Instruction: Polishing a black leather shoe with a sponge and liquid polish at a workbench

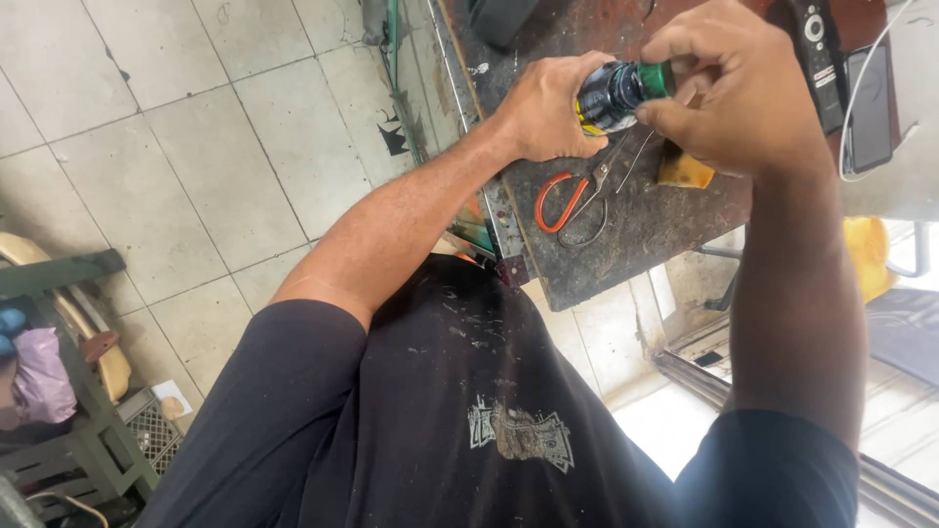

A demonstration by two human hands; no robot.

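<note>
At the far left a green rack stands on the tiled floor. The left hand grips a small dark bottle above the workbench. Below it lie orange-handled scissors. The right hand pinches the bottle's green cap. A remote and phone lie at the right.

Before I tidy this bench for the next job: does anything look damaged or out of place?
The workbench surface is worn and stained, with debris scattered about. Orange-handled scissors lie open beneath the small dark bottle held in both hands. Nothing looks spilled.
</note>
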